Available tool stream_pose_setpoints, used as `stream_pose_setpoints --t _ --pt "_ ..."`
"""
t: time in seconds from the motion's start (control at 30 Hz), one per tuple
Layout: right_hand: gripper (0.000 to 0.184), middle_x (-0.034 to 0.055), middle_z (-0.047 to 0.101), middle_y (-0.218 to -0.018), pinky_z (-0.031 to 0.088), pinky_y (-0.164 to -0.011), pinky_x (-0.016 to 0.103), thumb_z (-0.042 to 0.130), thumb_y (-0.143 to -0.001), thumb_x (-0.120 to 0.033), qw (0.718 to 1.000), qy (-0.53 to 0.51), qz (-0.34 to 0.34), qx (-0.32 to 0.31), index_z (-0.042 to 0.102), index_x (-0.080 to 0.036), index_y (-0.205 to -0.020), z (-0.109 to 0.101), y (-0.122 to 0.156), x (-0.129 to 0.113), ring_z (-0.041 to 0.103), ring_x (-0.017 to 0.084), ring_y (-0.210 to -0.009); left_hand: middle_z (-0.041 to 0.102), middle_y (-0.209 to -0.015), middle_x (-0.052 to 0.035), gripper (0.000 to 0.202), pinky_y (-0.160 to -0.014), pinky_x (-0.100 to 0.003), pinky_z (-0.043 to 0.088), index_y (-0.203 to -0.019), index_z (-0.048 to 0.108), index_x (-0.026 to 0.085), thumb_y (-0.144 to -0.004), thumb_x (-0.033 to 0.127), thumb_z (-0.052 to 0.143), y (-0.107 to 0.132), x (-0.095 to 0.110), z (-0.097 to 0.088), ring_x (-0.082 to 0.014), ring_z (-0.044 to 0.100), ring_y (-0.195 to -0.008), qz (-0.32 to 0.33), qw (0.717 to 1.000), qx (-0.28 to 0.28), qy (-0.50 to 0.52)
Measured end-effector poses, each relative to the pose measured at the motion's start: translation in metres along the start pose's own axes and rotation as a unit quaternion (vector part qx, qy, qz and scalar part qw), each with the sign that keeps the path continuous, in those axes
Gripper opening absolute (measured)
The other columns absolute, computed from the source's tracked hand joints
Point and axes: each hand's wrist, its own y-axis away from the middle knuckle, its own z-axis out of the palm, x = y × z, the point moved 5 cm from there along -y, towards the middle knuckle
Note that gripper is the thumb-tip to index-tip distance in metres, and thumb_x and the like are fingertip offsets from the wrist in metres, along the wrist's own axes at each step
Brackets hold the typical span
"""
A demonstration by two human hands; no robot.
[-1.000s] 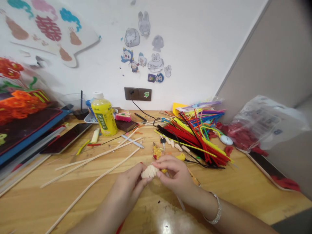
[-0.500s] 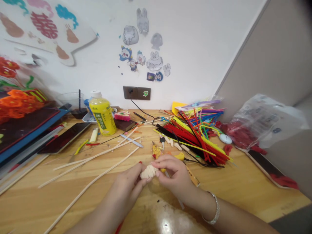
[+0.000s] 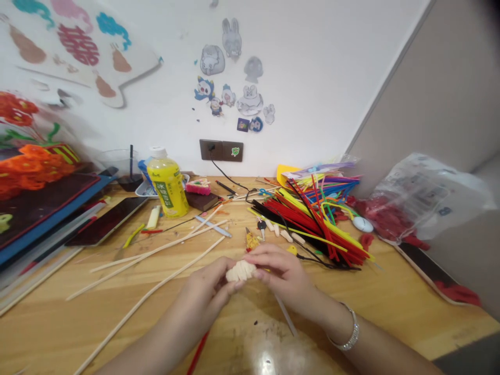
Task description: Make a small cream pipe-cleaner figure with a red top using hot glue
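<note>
My left hand (image 3: 207, 289) and my right hand (image 3: 281, 273) meet above the wooden tabletop (image 3: 128, 312), both gripping a small cream-coloured twisted pipe-cleaner piece (image 3: 240, 271). Its ends are hidden by my fingers. A silver bracelet (image 3: 349, 333) circles my right wrist. Beyond my right fingers lie a yellow-and-red pipe-cleaner piece (image 3: 252, 241) and a key (image 3: 261, 226). Long pale wooden sticks (image 3: 156, 281) lie left of my left hand.
A large heap of multicoloured pipe cleaners (image 3: 316, 224) lies at the right. A yellow drink bottle (image 3: 167, 185) stands at the back. A tablet (image 3: 107, 221) and stacked boards (image 3: 42, 208) lie at the left. A red-filled plastic bag (image 3: 414, 200) sits at the far right.
Both hands have shifted slightly upward and apart at the wrists. The cream piece has turned a little in my fingers. A thin pale stick and a red stick now show below my hands.
</note>
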Motion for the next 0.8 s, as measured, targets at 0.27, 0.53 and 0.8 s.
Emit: stream_pose_setpoints --t 0.27,0.53,0.8 --pt "0.022 0.0059 0.067 -0.094 0.047 -0.084 0.034 0.047 -0.089 -0.028 0.999 -0.007 0.048 -0.003 0.068 -0.022 -0.094 -0.002 0.001 -0.001 0.06 0.018 -0.091 0.068 -0.072 0.0013 0.012 -0.057 -0.023 0.045 -0.086 0.061 0.022 -0.079 0.022 0.051 0.001 0.004 0.0 -0.0164 0.06 -0.062 0.004 1.0 -0.004 0.005" --pt "0.029 0.0066 0.064 -0.096 0.05 -0.071 0.029 0.048 -0.087 -0.043 0.996 -0.056 0.068 -0.007 0.064 -0.02 -0.094 -0.01 -0.002 0.0 0.06 0.017 -0.083 0.069 -0.076 0.0002 0.013 -0.059 -0.023 0.047 -0.089 0.061 0.022 -0.079 0.021 0.052 -0.001 0.002 0.004 -0.0173 0.062 -0.066 -0.01 0.999 -0.017 0.049" --pt "0.028 0.0072 0.065 -0.096 0.048 -0.08 0.029 0.059 -0.082 -0.038 0.992 0.105 -0.054 -0.053 0.063 -0.021 -0.104 -0.003 -0.002 -0.008 0.059 0.017 -0.091 0.069 -0.078 0.0002 0.011 -0.061 -0.023 0.046 -0.087 0.061 0.022 -0.08 0.022 0.053 -0.001 0.003 0.002 -0.0173 0.061 -0.068 -0.007 0.996 -0.01 0.083"
